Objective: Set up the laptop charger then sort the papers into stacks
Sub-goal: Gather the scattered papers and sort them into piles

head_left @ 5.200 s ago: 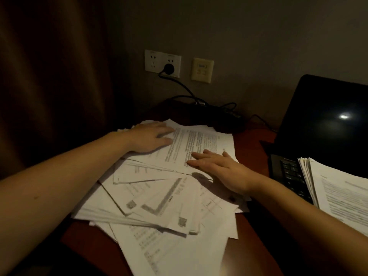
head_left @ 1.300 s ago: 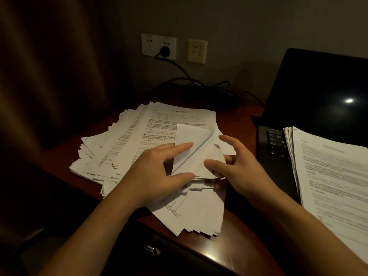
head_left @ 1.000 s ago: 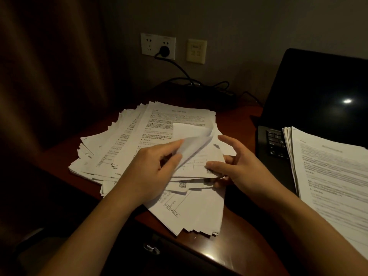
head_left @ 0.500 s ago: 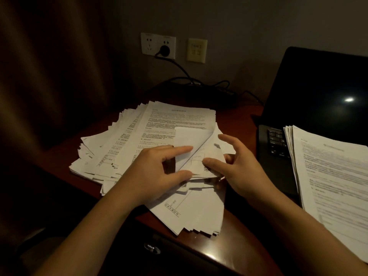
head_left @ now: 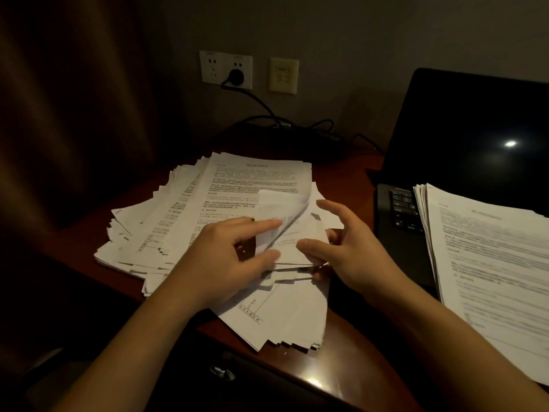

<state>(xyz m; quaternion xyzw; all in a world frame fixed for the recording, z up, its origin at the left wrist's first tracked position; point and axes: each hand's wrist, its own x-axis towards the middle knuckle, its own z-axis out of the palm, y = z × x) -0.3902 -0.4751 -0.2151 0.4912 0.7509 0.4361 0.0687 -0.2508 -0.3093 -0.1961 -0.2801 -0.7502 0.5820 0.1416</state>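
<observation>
A loose heap of printed papers point(head_left: 190, 221) covers the left of the wooden desk point(head_left: 350, 349). On its near right lies a smaller bundle of slips point(head_left: 291, 319). My left hand point(head_left: 228, 260) pinches the curled top slip point(head_left: 282, 209) between index finger and thumb. My right hand point(head_left: 347, 251) holds the right edge of the same small bundle with its thumb on top. A tidy stack of pages point(head_left: 487, 263) rests on the open laptop point(head_left: 463, 150) at the right. The black charger plug point(head_left: 236, 76) sits in the wall socket, and its cable point(head_left: 267, 108) runs down behind the desk.
A second wall plate point(head_left: 283, 75) is right of the socket. A dark curtain point(head_left: 68, 99) hangs at the left. A drawer knob point(head_left: 221, 373) shows below the desk's front edge. Part of the laptop keyboard point(head_left: 402, 209) is uncovered.
Since five seconds ago the scattered sheets have been gathered into a heap. In the last second my left hand has flipped through the top slips while my right hand stayed on the bundle's edge.
</observation>
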